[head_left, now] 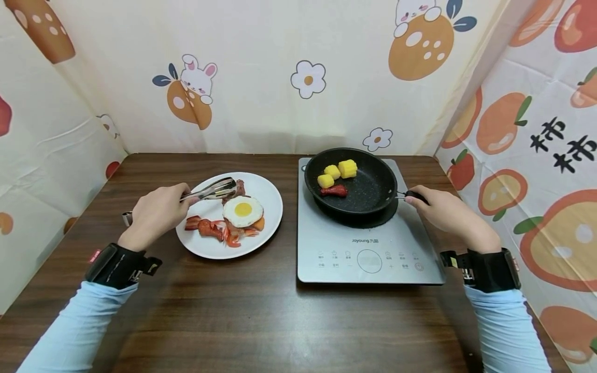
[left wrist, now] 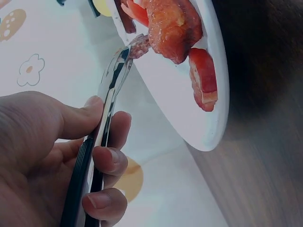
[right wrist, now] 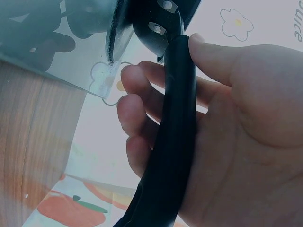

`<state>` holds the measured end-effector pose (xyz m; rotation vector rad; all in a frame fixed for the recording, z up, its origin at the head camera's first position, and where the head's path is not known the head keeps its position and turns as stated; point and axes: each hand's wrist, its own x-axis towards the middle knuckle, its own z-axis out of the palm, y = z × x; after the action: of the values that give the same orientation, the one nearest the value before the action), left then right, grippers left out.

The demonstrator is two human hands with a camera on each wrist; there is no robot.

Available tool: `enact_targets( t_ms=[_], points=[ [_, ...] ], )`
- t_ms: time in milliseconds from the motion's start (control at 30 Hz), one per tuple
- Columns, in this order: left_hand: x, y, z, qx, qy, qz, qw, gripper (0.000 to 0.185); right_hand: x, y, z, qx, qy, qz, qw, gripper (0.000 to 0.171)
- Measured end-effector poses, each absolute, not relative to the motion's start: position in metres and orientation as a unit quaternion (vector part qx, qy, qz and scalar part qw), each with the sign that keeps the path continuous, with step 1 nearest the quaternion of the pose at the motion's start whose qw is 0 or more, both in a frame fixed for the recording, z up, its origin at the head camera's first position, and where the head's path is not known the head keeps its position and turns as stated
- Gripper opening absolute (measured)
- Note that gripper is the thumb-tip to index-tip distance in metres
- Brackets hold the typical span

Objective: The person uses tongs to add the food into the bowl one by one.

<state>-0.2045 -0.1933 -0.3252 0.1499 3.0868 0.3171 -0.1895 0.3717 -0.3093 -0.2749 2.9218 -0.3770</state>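
My left hand (head_left: 160,211) grips a pair of metal tongs (head_left: 212,190), whose tips are at a piece of meat (head_left: 239,187) near the back of the white plate (head_left: 272,199). On that plate lie a fried egg (head_left: 242,211), a drumstick-like brown piece (head_left: 210,228) and bacon strips (head_left: 192,223). In the left wrist view, thumb and fingers pinch the tongs' arms (left wrist: 108,111) close together. My right hand (head_left: 450,213) holds the black handle (right wrist: 177,118) of the frying pan (head_left: 368,194). Yellow corn chunks (head_left: 347,168) and a small red-brown drumstick-shaped piece (head_left: 334,191) lie in the pan's left half.
Beneath the pan is a silver induction cooker (head_left: 336,259) with a touch panel at its front. Plate and cooker stand on a dark wooden table (head_left: 261,321). Printed cloth walls (head_left: 261,62) enclose the table's back and sides.
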Motion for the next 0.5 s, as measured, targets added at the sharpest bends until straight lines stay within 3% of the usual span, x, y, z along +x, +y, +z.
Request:
enact_targets(
  t_ms=[500],
  points=[
    [-0.200, -0.180, -0.304, 0.063, 0.991, 0.105, -0.058, 0.031, -0.189, 0.371, -0.309, -0.093, 0.983, -0.127, 0.091, 0.055]
  ],
)
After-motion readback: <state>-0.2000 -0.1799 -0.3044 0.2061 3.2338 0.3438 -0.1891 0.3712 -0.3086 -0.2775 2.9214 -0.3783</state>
